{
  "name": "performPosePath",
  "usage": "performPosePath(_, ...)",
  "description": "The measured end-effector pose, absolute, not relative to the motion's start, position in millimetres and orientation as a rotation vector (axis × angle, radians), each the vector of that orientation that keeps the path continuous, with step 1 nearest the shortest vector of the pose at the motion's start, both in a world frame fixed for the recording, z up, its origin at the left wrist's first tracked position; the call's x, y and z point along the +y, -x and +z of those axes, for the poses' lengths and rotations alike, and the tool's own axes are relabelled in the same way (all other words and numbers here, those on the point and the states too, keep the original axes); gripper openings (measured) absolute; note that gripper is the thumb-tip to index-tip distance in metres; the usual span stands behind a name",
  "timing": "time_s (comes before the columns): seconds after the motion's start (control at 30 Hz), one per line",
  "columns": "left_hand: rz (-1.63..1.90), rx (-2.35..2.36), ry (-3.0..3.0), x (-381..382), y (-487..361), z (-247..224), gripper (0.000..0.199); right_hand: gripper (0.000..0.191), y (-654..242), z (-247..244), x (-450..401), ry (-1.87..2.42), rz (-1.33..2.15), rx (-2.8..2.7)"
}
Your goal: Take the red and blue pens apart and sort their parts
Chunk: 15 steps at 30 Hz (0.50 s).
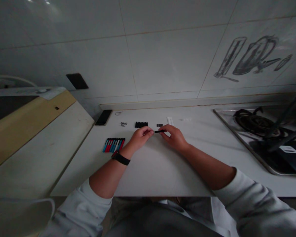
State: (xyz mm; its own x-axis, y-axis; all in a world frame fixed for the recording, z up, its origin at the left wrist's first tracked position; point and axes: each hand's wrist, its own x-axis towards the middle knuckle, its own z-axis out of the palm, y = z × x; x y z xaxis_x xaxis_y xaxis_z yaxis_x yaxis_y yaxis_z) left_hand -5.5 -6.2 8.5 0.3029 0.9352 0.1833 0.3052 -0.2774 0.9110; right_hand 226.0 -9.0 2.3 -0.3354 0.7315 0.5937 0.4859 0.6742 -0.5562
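Note:
My right hand point(172, 135) pinches a thin, short black tube-like piece point(159, 131), held level over the white counter. Opposite its left end is my left hand point(142, 135), its thumb and fingertips pressed together. Whatever lies between those fingertips is too small to make out. Beyond my left hand stands a row of short black pieces point(141, 124). Small dark pieces point(159, 125) lie just past my right fingers, with thin white sticks point(170, 120) behind that hand. To the left of my left hand, several red, blue and white pens with black ends point(113, 144) lie side by side.
Small metallic bits point(123, 124), a ring point(118, 113) and a phone point(104, 118) lie at the back left of the counter point(160, 171). Tiny clear pieces point(186, 119) are back right. A gas stove point(259, 131) borders the right; a white appliance point(39, 141) borders the left.

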Motion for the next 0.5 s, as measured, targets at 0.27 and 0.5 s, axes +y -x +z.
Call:
performPosePath(0.27,0.898,1.147,-1.830,-9.2,5.4,14.2,0.029,0.016,-226.3,6.0,-10.8,0.894,0.256,-2.063)
performPosePath(0.5,0.875,1.155,-1.848,-7.1,6.0,9.7,0.031,0.017,-228.1,4.6,-10.1,0.848,0.266,-2.087)
